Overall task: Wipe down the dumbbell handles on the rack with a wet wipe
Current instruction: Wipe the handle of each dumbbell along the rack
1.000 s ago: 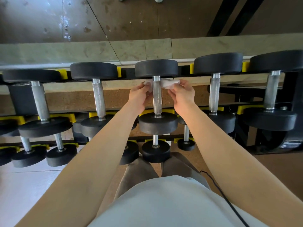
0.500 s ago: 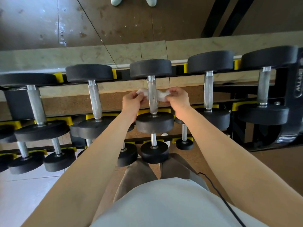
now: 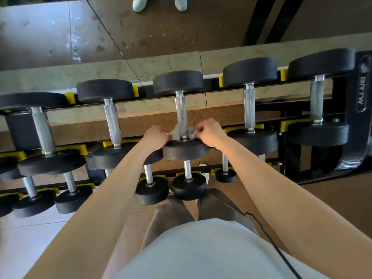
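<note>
A black dumbbell with a knurled steel handle (image 3: 180,112) lies in the middle of the rack's top row. A white wet wipe (image 3: 175,131) is wrapped behind the near end of that handle, just above the front weight head (image 3: 185,151). My left hand (image 3: 156,136) pinches the wipe's left end and my right hand (image 3: 209,130) pinches its right end, one on each side of the handle. Most of the wipe is hidden by the handle and my fingers.
Several more dumbbells (image 3: 112,121) lie side by side on the black rack (image 3: 360,109) with yellow cradles, and smaller ones (image 3: 188,184) fill the lower row. A mirror behind reflects the floor and someone's shoes (image 3: 138,4). A black cable (image 3: 267,236) hangs by my right side.
Both hands slid the wipe down the middle handle, from its far end near the back head to its near end by the front head. The camera tilted slightly.
</note>
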The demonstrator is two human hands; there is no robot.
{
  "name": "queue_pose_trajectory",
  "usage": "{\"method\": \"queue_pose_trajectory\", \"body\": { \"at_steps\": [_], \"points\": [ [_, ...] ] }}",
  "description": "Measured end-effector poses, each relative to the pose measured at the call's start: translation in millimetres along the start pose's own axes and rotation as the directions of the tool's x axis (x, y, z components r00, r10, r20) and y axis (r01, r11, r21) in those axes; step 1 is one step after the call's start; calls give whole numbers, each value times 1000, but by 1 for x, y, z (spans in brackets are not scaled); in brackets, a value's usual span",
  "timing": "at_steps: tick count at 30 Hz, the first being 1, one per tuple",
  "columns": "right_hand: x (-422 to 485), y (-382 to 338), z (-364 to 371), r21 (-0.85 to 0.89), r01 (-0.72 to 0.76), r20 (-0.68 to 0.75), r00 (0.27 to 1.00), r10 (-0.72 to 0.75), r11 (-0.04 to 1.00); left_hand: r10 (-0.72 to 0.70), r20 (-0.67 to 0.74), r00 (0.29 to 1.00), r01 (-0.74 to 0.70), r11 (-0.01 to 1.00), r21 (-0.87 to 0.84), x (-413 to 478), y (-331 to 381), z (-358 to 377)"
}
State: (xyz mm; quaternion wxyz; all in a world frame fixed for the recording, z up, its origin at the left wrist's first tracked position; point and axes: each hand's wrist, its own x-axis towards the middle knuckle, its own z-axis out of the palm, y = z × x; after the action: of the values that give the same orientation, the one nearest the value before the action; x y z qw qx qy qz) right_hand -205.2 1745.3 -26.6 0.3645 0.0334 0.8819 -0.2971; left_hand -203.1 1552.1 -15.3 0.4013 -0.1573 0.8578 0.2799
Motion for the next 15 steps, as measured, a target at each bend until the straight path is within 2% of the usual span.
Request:
{"method": "queue_pose_trajectory", "body": {
  "at_steps": [4, 8, 11, 15],
  "points": [
    [1, 3, -1, -1, -42, 14, 999, 42, 999, -6, -35, 999, 5, 999, -50, -5, -2, -2],
    [-4, 16, -9, 20, -142, -179, 973, 143, 990, 12, 4, 1000, -12, 998, -67, -6, 14, 12],
    [-10, 12, -6, 24, -86, -99, 991, 88, 996, 7, -29, 1000, -10, 994, -111, -10, 12, 8],
    [-15, -1, 3, 59, -42, 4, 999, 42, 997, 119, -61, 991, -130, 958, -255, -31, 0, -7]
  ]
}}
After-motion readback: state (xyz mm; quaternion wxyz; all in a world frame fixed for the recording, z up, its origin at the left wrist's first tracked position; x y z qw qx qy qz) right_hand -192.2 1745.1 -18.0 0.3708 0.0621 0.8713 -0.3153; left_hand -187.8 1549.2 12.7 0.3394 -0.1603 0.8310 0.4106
